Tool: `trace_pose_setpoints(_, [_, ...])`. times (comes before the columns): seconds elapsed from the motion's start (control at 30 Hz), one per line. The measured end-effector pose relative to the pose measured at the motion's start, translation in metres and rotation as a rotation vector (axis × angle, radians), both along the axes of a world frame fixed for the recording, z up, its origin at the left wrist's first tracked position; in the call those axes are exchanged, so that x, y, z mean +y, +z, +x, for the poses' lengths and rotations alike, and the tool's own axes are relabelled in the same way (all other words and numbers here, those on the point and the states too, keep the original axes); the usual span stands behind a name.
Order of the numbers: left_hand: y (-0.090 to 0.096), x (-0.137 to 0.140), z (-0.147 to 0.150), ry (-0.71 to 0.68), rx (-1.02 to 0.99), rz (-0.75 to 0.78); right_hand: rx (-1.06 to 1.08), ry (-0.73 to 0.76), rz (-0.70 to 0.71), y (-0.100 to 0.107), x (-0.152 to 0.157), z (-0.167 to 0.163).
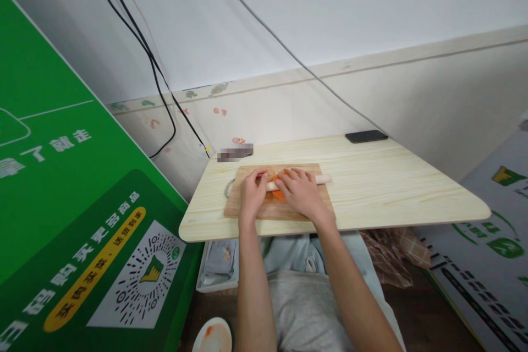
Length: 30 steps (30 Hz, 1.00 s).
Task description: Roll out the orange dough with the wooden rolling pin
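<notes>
A pale wooden rolling pin lies crosswise over a flat orange piece, which looks like dough, on a wooden cutting board. My left hand is closed on the pin's left end, fingers curled over it. My right hand bends over the pin right of its middle, its fingers reaching across the far side. The pin's right tip sticks out past that hand. Both hands hide part of the orange piece. A metal ring handle shows at the board's left edge.
The board rests on a light wood-grain table against the wall. A black phone lies at the back right, a blurred-out item at the back left. Below are a white plate with an orange smear and a white box. Cables hang leftward.
</notes>
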<state>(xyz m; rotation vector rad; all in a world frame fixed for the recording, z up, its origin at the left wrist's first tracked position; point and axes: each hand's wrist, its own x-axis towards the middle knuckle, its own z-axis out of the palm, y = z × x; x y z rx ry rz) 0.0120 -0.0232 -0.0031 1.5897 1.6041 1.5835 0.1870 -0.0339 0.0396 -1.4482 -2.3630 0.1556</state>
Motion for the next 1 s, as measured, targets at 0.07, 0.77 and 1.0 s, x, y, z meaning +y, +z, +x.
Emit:
trace_pose_setpoints(0.07, [0.000,-0.001,0.000,0.005,0.012,0.003,0.018,-0.034,0.045,-0.003,0.002,-0.006])
trace_pose_setpoints(0.77, [-0.001,0.000,0.000,-0.003,-0.002,-0.005,0.031,0.075,0.040,-0.005,0.003,0.003])
trace_pose_setpoints(1.0, [0.001,0.000,0.000,-0.002,-0.007,-0.013,0.044,0.082,0.043,-0.005,0.002,0.004])
